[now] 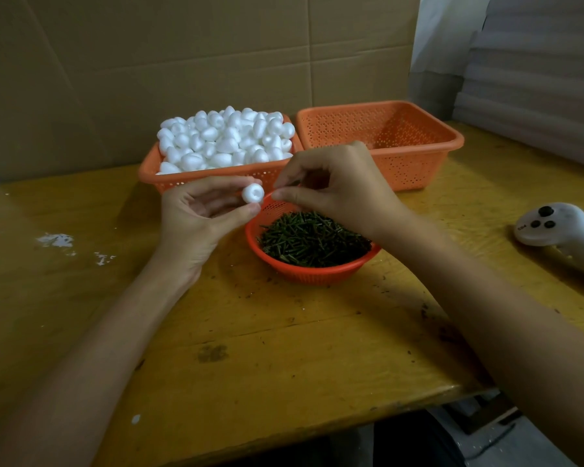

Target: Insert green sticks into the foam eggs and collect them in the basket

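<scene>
**First egg in hand, nothing collected yet**

Nearest the camera, both forearms reach in from 6 o'clock across a worn yellow table (284,348) marked with dark specks and white crumbs.

At the centre, the left hand (199,217) grips one egg (253,193) between thumb and fingertips, with its dimpled end turned toward the right hand (338,190). The right hand's thumb and forefinger are pinched together just beside the egg. A thin dark sliver shows between its fingers, and I take it for a stick (296,182), though it is mostly hidden. Nothing has entered the egg yet, so this looks like the moment just before the push.

Directly under the right hand, at about 5 o'clock from the egg, a round red bowl (311,276) holds a heap of green sticks (314,242).

Farther off, at 11 o'clock, the egg basket (149,171) is piled above its rim with plain eggs (223,139). At 1 o'clock, touching it, the empty basket (415,163) shows no finished piece. By that reckoning almost the whole job is left.

At 3 o'clock lies a white controller (560,230) with dark buttons. It carries a small dark marking, too tiny to read. Plain cardboard (182,62) stands behind everything. No brand or label can be read anywhere.
</scene>
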Available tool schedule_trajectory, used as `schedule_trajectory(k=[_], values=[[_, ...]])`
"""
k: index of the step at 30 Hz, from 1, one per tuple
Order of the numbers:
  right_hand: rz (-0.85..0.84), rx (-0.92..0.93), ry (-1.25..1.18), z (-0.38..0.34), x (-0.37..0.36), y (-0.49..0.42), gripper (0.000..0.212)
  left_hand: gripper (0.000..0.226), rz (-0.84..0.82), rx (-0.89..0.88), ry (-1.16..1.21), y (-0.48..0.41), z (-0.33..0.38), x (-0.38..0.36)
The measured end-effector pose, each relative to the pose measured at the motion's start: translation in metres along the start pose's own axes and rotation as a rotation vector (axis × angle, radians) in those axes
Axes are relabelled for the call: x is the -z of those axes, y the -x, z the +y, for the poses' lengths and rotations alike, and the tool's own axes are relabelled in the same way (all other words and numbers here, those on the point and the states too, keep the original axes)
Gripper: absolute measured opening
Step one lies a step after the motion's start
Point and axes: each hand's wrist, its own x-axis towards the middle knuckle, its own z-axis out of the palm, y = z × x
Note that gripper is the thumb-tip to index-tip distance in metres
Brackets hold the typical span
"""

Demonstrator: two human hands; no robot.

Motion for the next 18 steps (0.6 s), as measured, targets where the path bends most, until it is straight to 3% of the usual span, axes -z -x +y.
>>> schedule_trajectory(k=[6, 18], values=[[0.043, 0.017, -0.057, -0.002, -0.0036, 0.0028, 0.027, 0.037, 0.004, -0.012, -0.021, 0.0007, 0.0024, -0.0034], [-0.002, 0.061, -0.082, 0.0019, -0.0065, 0.0027, 0.007, 0.036, 0.01, -0.014, 0.0, 0.0005, 0.0024, -0.003]])
